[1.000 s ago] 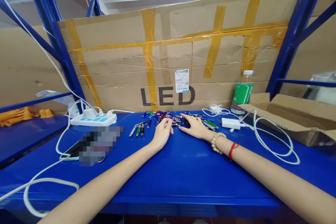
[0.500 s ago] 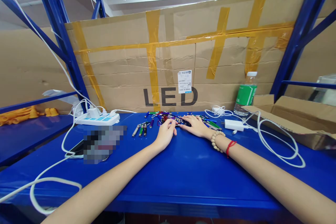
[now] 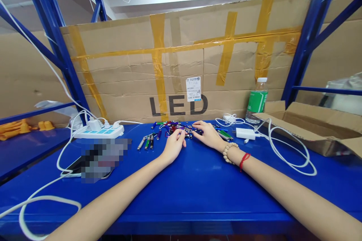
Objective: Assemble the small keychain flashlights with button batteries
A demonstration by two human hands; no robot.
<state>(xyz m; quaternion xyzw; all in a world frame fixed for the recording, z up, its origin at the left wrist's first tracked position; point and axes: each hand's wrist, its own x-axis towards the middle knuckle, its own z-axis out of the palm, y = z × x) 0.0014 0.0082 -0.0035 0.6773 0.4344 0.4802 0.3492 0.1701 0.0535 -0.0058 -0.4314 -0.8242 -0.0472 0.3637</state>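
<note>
A heap of small shiny metal tubes (image 3: 173, 124) in purple, green, red and silver, some with clips, lies at the back of the blue table. My left hand (image 3: 174, 146) rests at the heap's near edge, its fingers curled together; what they hold, if anything, is hidden. Over the heap's right part, my right hand (image 3: 207, 134) lies palm down with fingers apart, holding nothing I can see. Left of the heap, a few tubes, one of them green (image 3: 147, 142), lie side by side. More green tubes (image 3: 225, 134) stick out beyond my right hand.
A white power strip (image 3: 98, 131) with plugs and a blurred-out dark item (image 3: 98, 162) are on the left. To the right are a white adapter (image 3: 245, 133), a looped cable, a green-labelled bottle (image 3: 256, 101) and an open cardboard box (image 3: 313, 124). Taped cardboard (image 3: 127, 79) stands behind.
The whole view has shifted slightly, so everything sits further left. My right hand's fingers are raised and bent a little more. My left hand stays curled at the heap's edge.
</note>
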